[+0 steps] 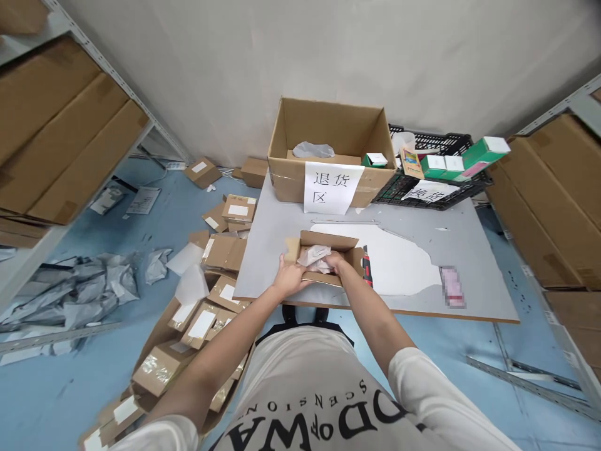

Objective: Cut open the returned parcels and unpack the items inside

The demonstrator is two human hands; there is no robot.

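An open small cardboard box sits near the front edge of the grey table, its flaps raised. My left hand grips the box's left end, fingers closed around the near left corner. My right hand reaches into the opening, its fingers pressed on a crumpled white wrapping. What lies under the wrapping is hidden. Against the box's right side is a red and black object, mostly covered, whose kind I cannot make out. A white sheet lies flat on the tabletop to the right.
At the back of the table stand a large open carton with a paper sign and a black crate holding green-and-white boxes. A pink blurred item lies right. Parcels crowd the floor at left; shelves flank both sides.
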